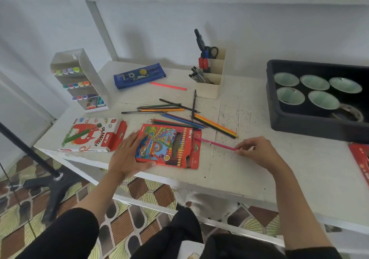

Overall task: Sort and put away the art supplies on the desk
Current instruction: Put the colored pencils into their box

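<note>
- The sorting looks to be at an early stage: the right hand (257,150) pinches one pink colour pencil (215,143) by its end, the grip closed on it between fingertips and thumb. The pencil's tip is at the open flap of the flat red cardboard colour-pencil box (167,146).
- The left hand (129,154) lies spread and flat on that box, steadying it near the front edge of the white painted desk (249,178).
- Left to do, I judge: the loose pile of colour pencils (179,114) behind the box. There are roughly a dozen, too overlapped to count exactly.
- One pink-red stick (168,86) lies alone beside one blue zipped pencil case (139,75).
- One red-and-white oil pastels box (91,134) lies shut to the left.
- Already housed: three rows of markers in the white tiered rack (79,78), and scissors and pens in the cream compartment organiser (211,72).
- The dark plastic tray (279,118) holds five pale green bowls (315,81) and one tape roll (348,112).
</note>
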Tool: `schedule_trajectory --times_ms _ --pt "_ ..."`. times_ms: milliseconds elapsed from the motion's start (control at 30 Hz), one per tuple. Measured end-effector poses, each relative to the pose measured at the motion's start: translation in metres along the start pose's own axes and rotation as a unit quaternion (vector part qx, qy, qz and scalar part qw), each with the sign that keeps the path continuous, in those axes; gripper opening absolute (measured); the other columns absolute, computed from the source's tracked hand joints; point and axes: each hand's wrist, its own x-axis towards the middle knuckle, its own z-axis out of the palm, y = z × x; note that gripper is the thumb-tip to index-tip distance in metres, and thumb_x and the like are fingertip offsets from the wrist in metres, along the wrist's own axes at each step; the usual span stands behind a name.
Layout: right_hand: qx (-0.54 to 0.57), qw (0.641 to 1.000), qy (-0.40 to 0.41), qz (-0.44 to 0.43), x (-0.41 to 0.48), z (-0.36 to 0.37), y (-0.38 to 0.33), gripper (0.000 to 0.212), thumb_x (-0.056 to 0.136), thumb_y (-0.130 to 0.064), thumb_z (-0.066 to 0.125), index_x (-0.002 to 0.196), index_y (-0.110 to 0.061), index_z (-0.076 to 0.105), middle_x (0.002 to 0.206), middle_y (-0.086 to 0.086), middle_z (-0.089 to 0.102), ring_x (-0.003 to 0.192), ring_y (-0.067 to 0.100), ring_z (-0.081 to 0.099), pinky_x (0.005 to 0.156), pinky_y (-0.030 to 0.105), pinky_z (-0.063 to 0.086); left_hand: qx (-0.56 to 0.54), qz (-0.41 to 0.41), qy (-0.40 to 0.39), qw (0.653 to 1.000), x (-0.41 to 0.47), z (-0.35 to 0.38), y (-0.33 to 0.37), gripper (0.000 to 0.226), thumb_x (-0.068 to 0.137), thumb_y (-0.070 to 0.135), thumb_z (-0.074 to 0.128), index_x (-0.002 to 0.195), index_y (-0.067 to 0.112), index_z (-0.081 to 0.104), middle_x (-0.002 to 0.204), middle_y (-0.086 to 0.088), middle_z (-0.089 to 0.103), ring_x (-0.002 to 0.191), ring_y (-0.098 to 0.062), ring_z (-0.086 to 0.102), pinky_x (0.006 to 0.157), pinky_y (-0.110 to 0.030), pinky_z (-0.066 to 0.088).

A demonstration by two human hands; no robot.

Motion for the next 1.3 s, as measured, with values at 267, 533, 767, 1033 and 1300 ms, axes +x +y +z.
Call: schedule_trajectory --times_ms 267,533,767,1033,1300 --pt "-0.09 0.989 -0.073 -0.093 -0.007 0.027 -0.022 0.034 0.091 0.004 0.052 0.102 -0.021 0.073 0.084 -0.013 0.053 0.077 0.004 0.048 0.063 0.005 0.038 0.007 -0.002 0.003 1.0 0.0 0.0 -0.002 0.115 0.052 0.099 0.03 0.148 0.036 0.023 0.157 0.004 0.021 0.144 -0.022 0.019 0.113 -0.051 0.022" --pt "0.054 0.992 -0.064 -0.096 -0.01 0.091 -0.056 0.032 0.068 -0.003 0.08 0.087 -0.025 0.066 0.074 -0.006 0.071 0.074 0.004 0.066 0.073 0.021 0.05 0.005 -0.003 0.006 1.0 0.001 0.0 -0.002 0.112 0.054 0.098 0.032 0.147 0.036 0.023 0.156 0.004 0.022 0.144 -0.021 0.02 0.113 -0.05 0.024" --pt "0.054 0.984 -0.111 -0.132 0.001 0.1 -0.061 0.026 0.068 -0.011 0.082 0.087 -0.025 0.07 0.074 -0.008 0.071 0.078 0.003 0.067 0.08 0.028 0.053 0.004 -0.006 0.007 1.0 0.001 0.001 -0.002 0.112 0.053 0.098 0.034 0.147 0.038 0.023 0.156 0.006 0.021 0.144 -0.018 0.019 0.114 -0.047 0.024" --pt "0.051 0.974 -0.161 -0.152 0.012 0.094 -0.061 0.03 0.074 0.008 0.07 0.091 -0.017 0.072 0.074 -0.001 0.072 0.074 0.005 0.069 0.071 0.015 0.052 0.01 -0.006 0.011 1.0 0.0 0.0 -0.002 0.113 0.051 0.099 0.029 0.147 0.039 0.022 0.157 0.007 0.02 0.144 -0.018 0.018 0.114 -0.046 0.022" --pt "0.024 0.981 0.163 -0.102 0.059 0.064 -0.063 0.021 0.082 -0.005 0.066 0.097 -0.019 0.071 0.092 0.002 0.064 0.077 0.011 0.053 0.067 0.024 0.04 0.012 -0.009 0.0 1.0 0.0 0.0 -0.003 0.111 0.052 0.098 0.031 0.146 0.043 0.016 0.157 0.01 0.017 0.145 -0.015 0.015 0.115 -0.044 0.019"
